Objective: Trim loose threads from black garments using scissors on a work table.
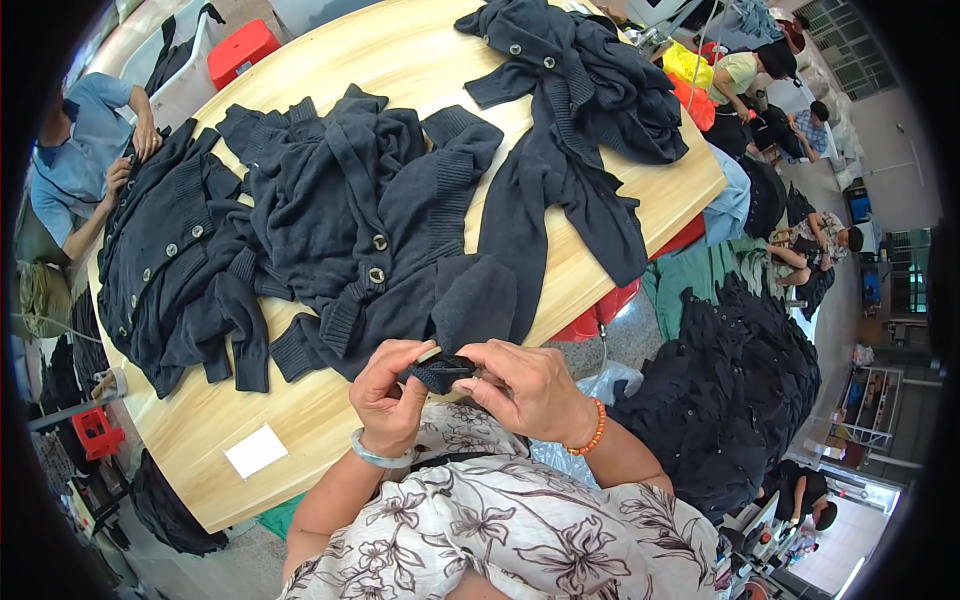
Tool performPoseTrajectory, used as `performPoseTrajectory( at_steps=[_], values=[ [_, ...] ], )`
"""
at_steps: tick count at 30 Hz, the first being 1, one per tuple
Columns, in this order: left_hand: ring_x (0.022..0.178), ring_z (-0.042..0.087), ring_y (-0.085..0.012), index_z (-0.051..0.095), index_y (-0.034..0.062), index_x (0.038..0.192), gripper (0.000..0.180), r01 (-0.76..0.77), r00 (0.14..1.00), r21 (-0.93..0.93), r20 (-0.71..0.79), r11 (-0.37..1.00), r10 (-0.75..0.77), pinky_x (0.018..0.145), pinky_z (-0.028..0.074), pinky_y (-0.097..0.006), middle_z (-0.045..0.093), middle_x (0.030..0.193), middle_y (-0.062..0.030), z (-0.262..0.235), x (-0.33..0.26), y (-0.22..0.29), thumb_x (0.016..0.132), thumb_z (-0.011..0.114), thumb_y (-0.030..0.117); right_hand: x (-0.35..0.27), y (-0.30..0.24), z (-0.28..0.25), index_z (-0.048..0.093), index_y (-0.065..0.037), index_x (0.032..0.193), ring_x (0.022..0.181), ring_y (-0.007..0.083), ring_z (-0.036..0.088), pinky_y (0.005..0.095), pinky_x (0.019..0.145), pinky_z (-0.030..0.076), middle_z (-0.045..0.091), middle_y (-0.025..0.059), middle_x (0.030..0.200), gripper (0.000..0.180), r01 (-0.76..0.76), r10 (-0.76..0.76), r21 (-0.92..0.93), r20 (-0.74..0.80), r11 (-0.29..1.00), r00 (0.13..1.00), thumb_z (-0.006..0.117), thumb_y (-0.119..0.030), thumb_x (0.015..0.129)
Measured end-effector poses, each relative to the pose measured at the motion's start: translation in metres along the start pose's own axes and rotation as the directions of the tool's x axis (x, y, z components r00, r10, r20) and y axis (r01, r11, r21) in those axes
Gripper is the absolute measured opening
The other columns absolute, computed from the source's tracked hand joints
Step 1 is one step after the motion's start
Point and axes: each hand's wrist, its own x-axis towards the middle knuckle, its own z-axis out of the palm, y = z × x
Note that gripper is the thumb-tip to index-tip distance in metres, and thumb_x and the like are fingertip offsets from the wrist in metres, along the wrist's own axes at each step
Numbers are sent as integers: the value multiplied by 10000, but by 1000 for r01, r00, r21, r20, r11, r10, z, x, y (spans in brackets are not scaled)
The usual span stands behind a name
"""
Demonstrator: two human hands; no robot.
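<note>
Close to my body, over the table's near edge, both hands pinch a small folded edge of a dark knit cardigan (440, 374). My left hand (388, 396) is closed on its left end, where a small pale piece, possibly a button, shows at the fingertips. On the other end, my right hand (528, 388) is closed with thumb and fingers pressed together. Just beyond my hands lies a rumpled dark cardigan (330, 200) with large buttons; whether the held edge belongs to it I cannot tell.
On the wooden table (185, 455) lie another buttoned cardigan (150, 270) at left, a garment heap (600, 90) at the far right and a white paper (257, 452). A co-worker (80, 170) handles the left cardigan. A large dark clothing pile (730, 390) stands at right.
</note>
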Motion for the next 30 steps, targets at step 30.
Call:
performPoseTrajectory(
  at_steps=[30],
  values=[
    [863,622,-208,673,-29,1048,252,-57,998,107,37,993,53,773,480,-276,664,975,-134,2,0,-1,796,679,-14,-7,-3,-3,617,-19,939,587,204,650,306,507,472,646,95,718,160,-91,90,-19,-47,996,995,694,-119,841]
  ],
)
